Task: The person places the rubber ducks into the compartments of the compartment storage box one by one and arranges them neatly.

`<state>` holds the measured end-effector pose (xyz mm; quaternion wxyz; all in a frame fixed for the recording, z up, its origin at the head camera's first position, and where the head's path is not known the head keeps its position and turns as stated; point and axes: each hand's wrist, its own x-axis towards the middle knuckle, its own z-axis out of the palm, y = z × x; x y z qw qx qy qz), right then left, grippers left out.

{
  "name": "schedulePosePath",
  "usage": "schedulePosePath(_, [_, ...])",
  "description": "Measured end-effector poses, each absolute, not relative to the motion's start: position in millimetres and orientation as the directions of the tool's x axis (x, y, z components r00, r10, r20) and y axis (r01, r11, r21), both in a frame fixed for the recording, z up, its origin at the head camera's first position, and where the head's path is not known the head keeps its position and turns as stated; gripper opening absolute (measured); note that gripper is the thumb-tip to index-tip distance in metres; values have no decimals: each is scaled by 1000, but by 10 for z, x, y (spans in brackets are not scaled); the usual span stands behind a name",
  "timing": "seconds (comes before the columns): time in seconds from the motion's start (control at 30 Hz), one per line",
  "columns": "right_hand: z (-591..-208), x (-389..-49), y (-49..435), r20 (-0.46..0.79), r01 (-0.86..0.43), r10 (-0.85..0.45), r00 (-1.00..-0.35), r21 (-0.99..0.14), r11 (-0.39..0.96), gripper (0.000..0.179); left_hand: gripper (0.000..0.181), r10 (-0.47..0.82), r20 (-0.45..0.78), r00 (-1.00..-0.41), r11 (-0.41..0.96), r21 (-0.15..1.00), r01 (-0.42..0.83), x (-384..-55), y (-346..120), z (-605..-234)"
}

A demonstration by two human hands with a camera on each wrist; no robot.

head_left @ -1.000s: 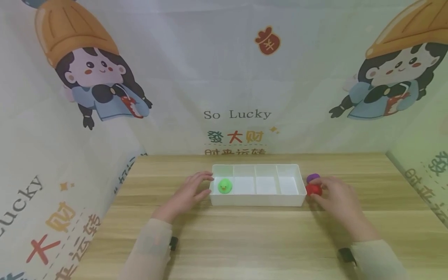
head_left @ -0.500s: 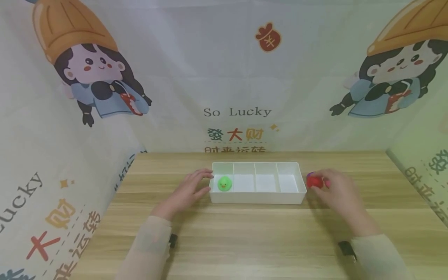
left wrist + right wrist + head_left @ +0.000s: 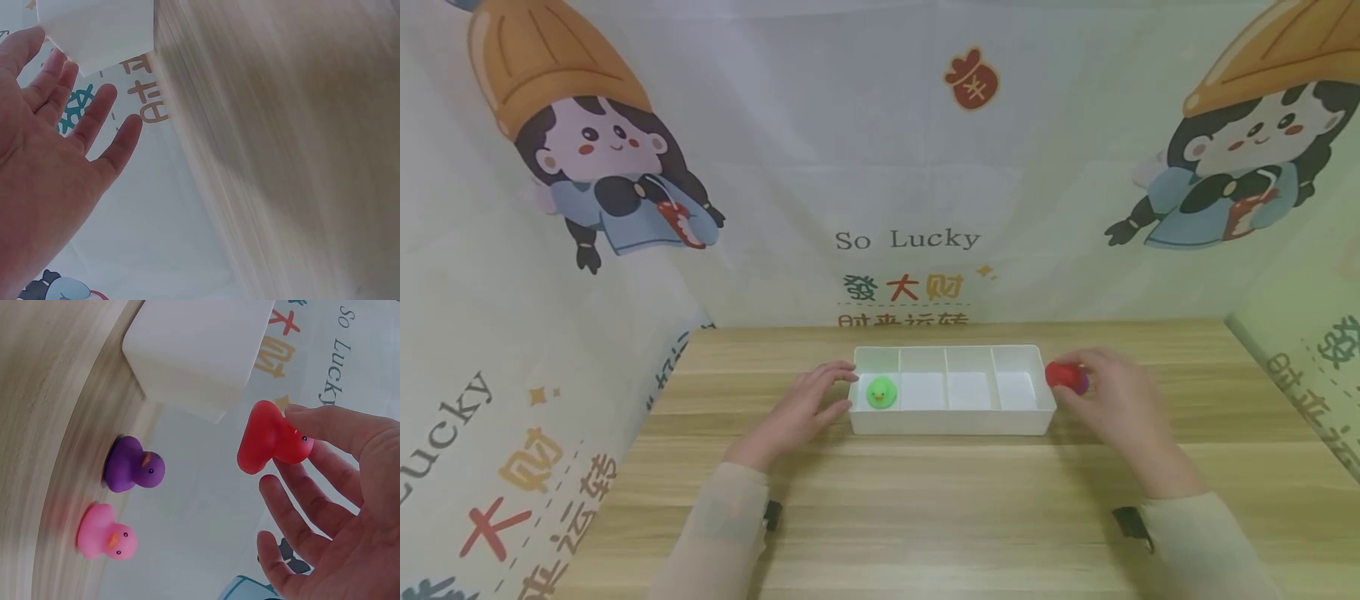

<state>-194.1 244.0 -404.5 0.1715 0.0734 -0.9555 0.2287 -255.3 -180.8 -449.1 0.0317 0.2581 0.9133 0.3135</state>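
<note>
My right hand pinches a red rubber duck by its head between thumb and fingers, lifted off the table close to the right end of a white divided box. On the table below it sit a purple rubber duck and a pink rubber duck, both plain in the right wrist view; the hand mostly covers them in the head view. A green rubber duck lies in the box's leftmost compartment. My left hand rests at the box's left end, fingers spread and fairly straight.
The wooden table meets a printed cloth backdrop at the back and sides. Upright dividers split the box into several compartments in a row. A dark wrist device shows at the right sleeve.
The right hand has raised the red duck off the table and carried it slightly left and up, towards the box's right end. The left hand has kept its place.
</note>
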Motion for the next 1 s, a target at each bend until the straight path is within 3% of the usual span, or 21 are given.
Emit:
schedulePosePath(0.33, [-4049, -1953, 2267, 390, -238, -61, -919, -424, 874, 32, 42, 492, 113, -863, 674, 579, 460, -2568, -1793, -4483])
schedulePosePath(0.77, [-4099, -1973, 2015, 338, -243, -78, -938, -479, 843, 30, 43, 488, 101, -867, 681, 577, 451, -2540, -1809, -4478])
schedulePosePath(1.0, [-4111, -2017, 1932, 363, -281, -112, -925, -453, 846, 31, 42, 484, 111, -868, 681, 574, 454, -2543, -1811, -4504])
